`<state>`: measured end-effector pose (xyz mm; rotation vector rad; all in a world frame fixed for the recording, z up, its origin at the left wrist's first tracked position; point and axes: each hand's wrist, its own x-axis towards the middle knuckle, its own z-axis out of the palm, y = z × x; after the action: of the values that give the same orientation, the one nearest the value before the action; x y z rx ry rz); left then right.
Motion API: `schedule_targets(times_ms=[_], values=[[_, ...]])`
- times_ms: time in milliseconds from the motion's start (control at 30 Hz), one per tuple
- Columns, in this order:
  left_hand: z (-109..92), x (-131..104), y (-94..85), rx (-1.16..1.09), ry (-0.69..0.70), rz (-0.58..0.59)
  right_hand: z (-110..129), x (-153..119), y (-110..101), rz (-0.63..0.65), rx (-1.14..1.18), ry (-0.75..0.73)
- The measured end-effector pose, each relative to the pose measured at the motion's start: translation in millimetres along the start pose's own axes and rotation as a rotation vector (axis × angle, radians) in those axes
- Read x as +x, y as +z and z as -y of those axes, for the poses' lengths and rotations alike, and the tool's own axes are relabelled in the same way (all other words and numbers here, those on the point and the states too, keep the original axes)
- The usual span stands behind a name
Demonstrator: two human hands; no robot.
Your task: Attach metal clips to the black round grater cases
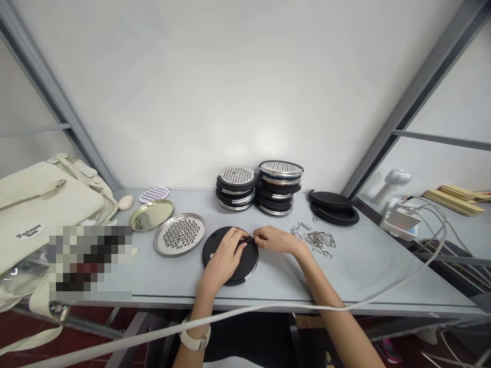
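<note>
A black round disc [218, 246] with a metal rim showing at its lower right lies flat near the table's front edge. My left hand [227, 253] rests over it with bent fingers, holding it at the upper right side. At that same edge, my right hand [274, 239] pinches a small metal snap hook [251, 235], mostly hidden by the fingers. Right of this hand is a loose pile of similar snap hooks [320, 239]. To the left of the disc sit a round metal grater plate [183, 234] and a gold-coloured round plate [152, 215].
Two stacks of graters with black rims, a shorter stack [236, 189] and a taller stack [280, 186], stand by the wall. Black round covers [333, 207] lie at right. A white cable [268, 305] crosses in front of my forearms. A cream bag [49, 204] occupies the left end.
</note>
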<state>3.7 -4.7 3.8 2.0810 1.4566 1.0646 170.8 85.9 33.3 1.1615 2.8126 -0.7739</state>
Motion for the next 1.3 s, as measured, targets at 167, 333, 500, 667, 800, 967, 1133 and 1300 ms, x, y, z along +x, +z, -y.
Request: schedule_targets(times_ms=[167, 333, 500, 667, 800, 967, 1133, 1300], values=[[1.1, 1.2, 1.2, -0.020, -0.015, -0.007, 1.4, 0.0, -0.1, -0.015, -0.014, -0.007], [-0.1, 1.3, 1.2, -0.012, -0.021, -0.001, 1.6, -0.4, 0.4, -0.025, -0.019, -0.002], [-0.9, 0.1, 0.3, 0.005, -0.011, 0.021, 1.6, -0.6, 0.9, -0.020, -0.011, 0.007], [-0.6, -0.7, -0.8, 0.037, 0.000, 0.045, 2.2, 0.0, 1.2, -0.013, -0.007, 0.023], [0.0, -0.5, -0.6, 0.051, 0.002, 0.053, 2.4, 0.1, 1.2, -0.013, -0.003, 0.033], [-0.2, -0.8, -0.4, 0.067, 0.005, 0.057, 1.6, 0.2, 1.5, -0.009, 0.009, 0.033], [-3.3, -1.3, -1.9, 0.115, 0.009, 0.078, 1.2, -0.1, 1.6, -0.009, 0.012, 0.027], [-4.7, -2.0, -3.1, 0.175, 0.018, 0.105, 0.9, -0.5, 1.0, -0.013, 0.011, 0.020]])
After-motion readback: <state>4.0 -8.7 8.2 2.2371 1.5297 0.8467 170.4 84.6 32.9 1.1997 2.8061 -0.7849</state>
